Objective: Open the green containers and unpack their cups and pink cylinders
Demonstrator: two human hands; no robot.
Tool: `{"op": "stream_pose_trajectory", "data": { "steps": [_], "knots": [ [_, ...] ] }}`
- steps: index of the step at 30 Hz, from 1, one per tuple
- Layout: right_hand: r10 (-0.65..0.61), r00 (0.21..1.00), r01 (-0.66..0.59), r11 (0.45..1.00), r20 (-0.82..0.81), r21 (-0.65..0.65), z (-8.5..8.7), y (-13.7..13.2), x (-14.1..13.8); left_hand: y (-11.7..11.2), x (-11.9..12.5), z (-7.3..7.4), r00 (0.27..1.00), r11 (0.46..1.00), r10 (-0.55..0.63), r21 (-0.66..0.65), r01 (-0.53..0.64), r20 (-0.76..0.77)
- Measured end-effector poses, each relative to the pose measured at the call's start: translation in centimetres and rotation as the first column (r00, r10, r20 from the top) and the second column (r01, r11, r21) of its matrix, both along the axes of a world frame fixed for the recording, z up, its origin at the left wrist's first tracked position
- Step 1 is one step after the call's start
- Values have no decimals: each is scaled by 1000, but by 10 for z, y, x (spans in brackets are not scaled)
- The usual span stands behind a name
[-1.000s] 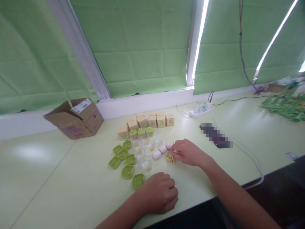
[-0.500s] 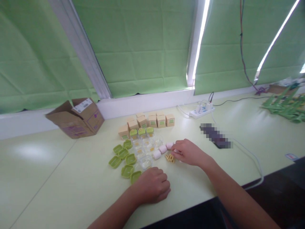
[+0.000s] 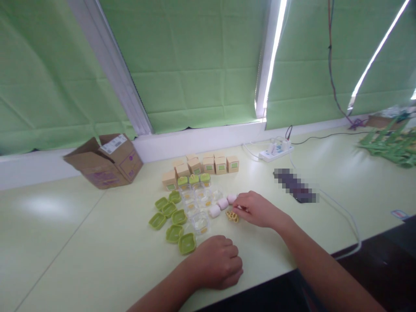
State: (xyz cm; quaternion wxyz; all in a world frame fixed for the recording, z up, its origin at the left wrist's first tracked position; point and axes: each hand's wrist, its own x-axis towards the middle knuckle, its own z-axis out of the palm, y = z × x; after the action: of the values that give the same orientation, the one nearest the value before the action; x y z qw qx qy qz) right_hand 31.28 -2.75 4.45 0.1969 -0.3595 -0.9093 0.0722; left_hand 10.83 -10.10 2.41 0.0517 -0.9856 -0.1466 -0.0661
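Observation:
My left hand (image 3: 218, 262) rests on the table as a loose fist, and its palm side is hidden. Thumb and fingers of my right hand (image 3: 255, 209) are pinched together beside a small pile of yellow rings (image 3: 232, 216); what they hold, if anything, cannot be made out. Several pale pink rolls (image 3: 222, 203) lie in a row beyond the rings, the last partly behind my right hand. Clear plastic cups (image 3: 200, 222) stand left of the rolls. Green lids (image 3: 187, 243) lie open side up farther left. Several cups with green lids on (image 3: 194, 180) stand behind.
Small cardboard boxes (image 3: 208, 164) with green labels line the back. An open carton (image 3: 107, 162) stands at the left by the wall. To the right are a white power strip (image 3: 276, 151), a blurred dark phone-like object (image 3: 294, 185), a white cable (image 3: 344, 210) and green leafy items (image 3: 390, 145).
My left hand has slid right and toward me, uncovering the nearest green lid. My right hand stays by the yellow rings with only a slight shift.

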Motion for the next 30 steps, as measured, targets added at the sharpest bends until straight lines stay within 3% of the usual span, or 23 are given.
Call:
{"op": "stream_pose_trajectory", "data": {
  "steps": [7, 12, 16, 22, 30],
  "knots": [
    [32, 995, -40, 995, -89, -94, 18, 11, -7, 0, -1, 0, 1000, 1000, 5, -24, -5, -1],
    [19, 990, -41, 988, -142, -150, 27, 36, -15, 1, -1, 2, 1000, 999, 5, -34, -4, 14],
    [-28, 988, 6, 989, -149, -145, 23, 68, -27, 2, -3, 2, 1000, 999, 14, -38, -13, 20],
    [-66, 995, 71, 995, 72, -70, 18, 108, -58, 3, -6, 2, 999, 999, 31, -34, -30, 21],
    [-99, 978, 110, 992, 185, -53, 1, 146, -90, 4, -8, -1, 999, 998, 42, -51, -41, 28]
  ]
}}
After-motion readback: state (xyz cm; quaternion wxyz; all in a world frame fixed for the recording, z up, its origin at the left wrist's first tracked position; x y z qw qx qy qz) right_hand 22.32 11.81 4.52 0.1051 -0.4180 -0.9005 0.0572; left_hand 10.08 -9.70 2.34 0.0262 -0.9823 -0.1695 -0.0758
